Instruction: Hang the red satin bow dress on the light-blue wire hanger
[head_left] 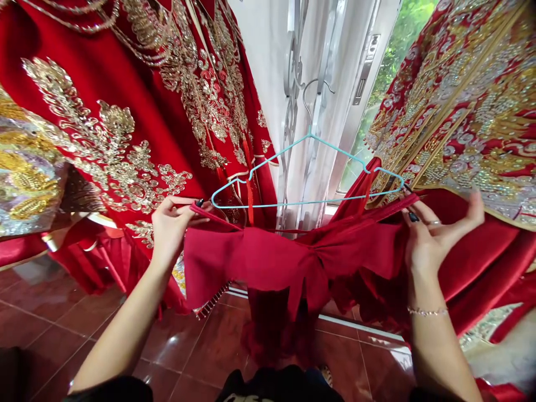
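Super red everything here, honestly. Left hand (pixel 173 229) raised, thumb and fingertips pinching a thin red strap (pixel 213 216), just beside the left tip of a light-blue wire hanger (pixel 293 204). Right hand (pixel 433 240) out at the other end, last fingers fanned a bit, thumb and forefinger pinching the top edge of a red dress (pixel 272 259) right by the hanger's right tip. Dark nail polish on both hands, plus a ring (pixel 434 222) and a thin bracelet (pixel 427 311) on the right side.

Dress stretched wide between both hands, just below the hanger, with a big flat bow across the front and a ruffled skirt drooping toward the floor. Some of the red fabric already looped over the hanger's right shoulder. Hanger hook up in front of a sheer white curtain (pixel 268 67) and an ornate metal grille (pixel 291 111). Gold-embroidered red gowns (pixel 104 128) on the left and a heavily beaded gown (pixel 473 128) on the right. Glossy reddish-brown floor tiles (pixel 50 301) below, green leaves (pixel 402 44) through the window. Seriously gorgeous beadwork.
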### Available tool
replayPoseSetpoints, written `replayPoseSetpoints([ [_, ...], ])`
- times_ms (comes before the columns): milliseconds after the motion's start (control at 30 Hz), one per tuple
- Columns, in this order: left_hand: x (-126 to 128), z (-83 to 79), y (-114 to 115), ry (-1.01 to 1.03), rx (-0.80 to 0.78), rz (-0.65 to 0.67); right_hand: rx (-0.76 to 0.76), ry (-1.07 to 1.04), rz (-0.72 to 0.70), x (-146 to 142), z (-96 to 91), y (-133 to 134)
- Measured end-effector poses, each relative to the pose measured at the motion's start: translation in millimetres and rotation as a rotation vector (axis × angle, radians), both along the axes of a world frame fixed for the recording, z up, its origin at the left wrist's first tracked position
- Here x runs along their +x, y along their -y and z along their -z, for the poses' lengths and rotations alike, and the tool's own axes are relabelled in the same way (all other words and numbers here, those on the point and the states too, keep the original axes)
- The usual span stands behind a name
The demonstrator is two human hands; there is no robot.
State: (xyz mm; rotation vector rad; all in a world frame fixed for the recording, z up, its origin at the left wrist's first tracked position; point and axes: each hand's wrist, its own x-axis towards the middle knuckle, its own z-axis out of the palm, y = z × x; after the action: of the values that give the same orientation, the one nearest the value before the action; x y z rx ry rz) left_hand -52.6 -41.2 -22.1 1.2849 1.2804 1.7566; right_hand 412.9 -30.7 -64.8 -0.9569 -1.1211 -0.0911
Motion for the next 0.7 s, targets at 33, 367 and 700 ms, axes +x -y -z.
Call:
replayPoseSetpoints([
  [33,1.1,-5.8,-2.7,-0.023,0.011,-0.011,0.035,0.013,-0.001,3.0,-3.5,-3.2],
  [367,12.1,-36.3,-35.1,-0.247,0.149,0.079,0.192,0.107,0.079,13.4,-25.4,-22.9],
  [700,50.0,-66.3,-48.7,-0.387,0.166,0.242,-0.157,0.243,0.001,18.7,-65.4,-44.1],
])
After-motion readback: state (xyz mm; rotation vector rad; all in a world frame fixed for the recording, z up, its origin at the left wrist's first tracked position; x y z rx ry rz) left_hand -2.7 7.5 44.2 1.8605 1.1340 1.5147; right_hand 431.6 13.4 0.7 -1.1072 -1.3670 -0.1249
